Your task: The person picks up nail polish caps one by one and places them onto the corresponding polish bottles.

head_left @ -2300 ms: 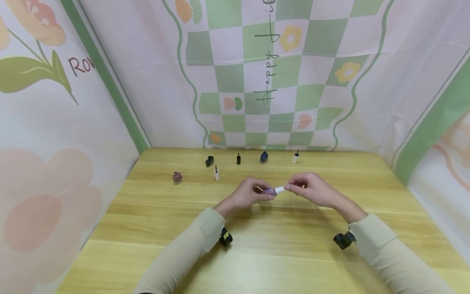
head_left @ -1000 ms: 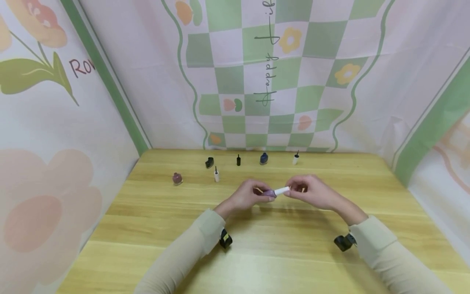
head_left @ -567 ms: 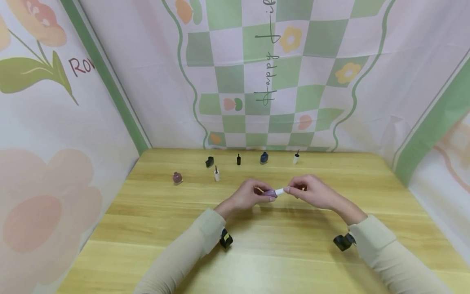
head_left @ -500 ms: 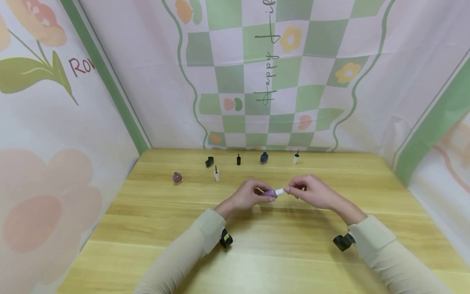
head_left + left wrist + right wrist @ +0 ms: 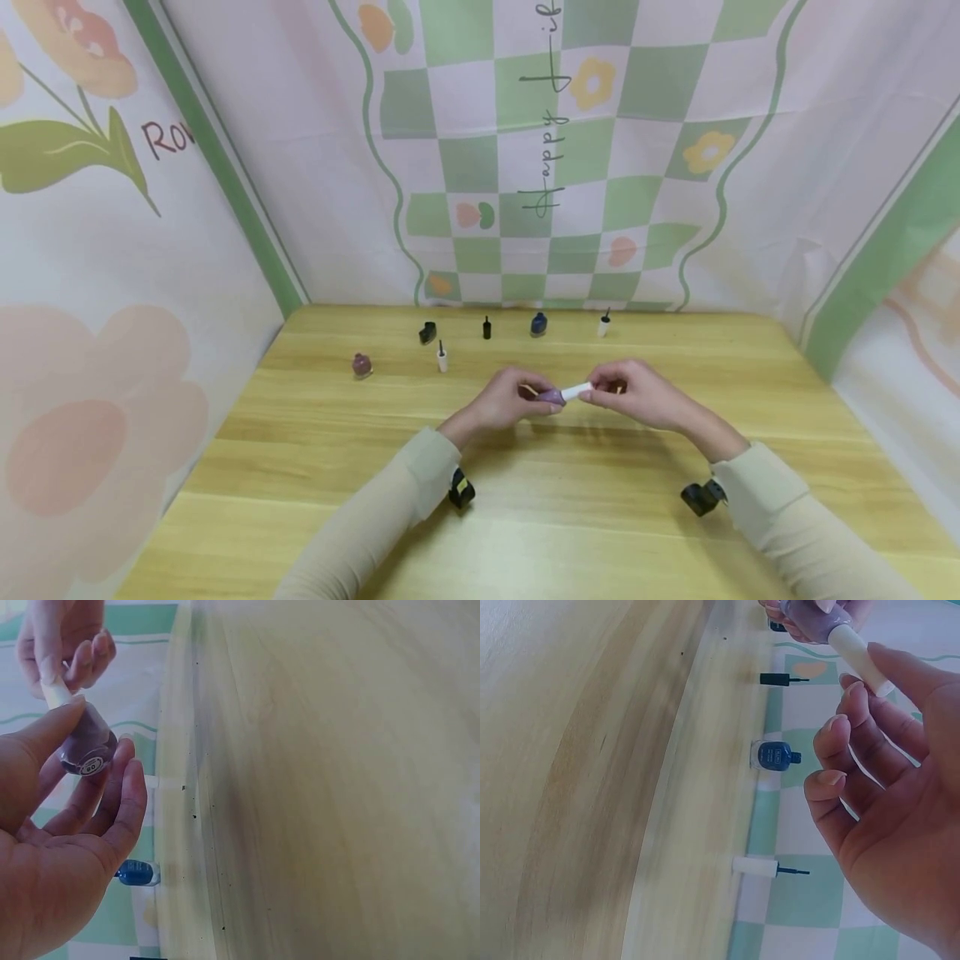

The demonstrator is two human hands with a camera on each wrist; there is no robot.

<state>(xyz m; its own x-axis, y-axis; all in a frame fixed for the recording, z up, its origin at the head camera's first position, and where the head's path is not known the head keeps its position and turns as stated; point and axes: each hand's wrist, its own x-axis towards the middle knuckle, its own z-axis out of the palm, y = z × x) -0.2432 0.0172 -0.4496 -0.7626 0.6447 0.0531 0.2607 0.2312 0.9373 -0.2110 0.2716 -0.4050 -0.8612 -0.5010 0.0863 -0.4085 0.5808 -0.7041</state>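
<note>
The purple bottle (image 5: 90, 736) looks glossy glass, the white cap (image 5: 857, 657) smooth plastic, the table (image 5: 570, 517) wood, the backdrop (image 5: 525, 158) cloth.

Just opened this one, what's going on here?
A person is holding a small purple nail polish bottle in the left hand and gripping its white cap with the right hand, above a wooden table. The cap meets the bottle's neck; how tight it is can't be told. Behind them stand three uncapped bottles, mauve, black and blue, plus a black brush cap and two white brush caps, brushes up.
</note>
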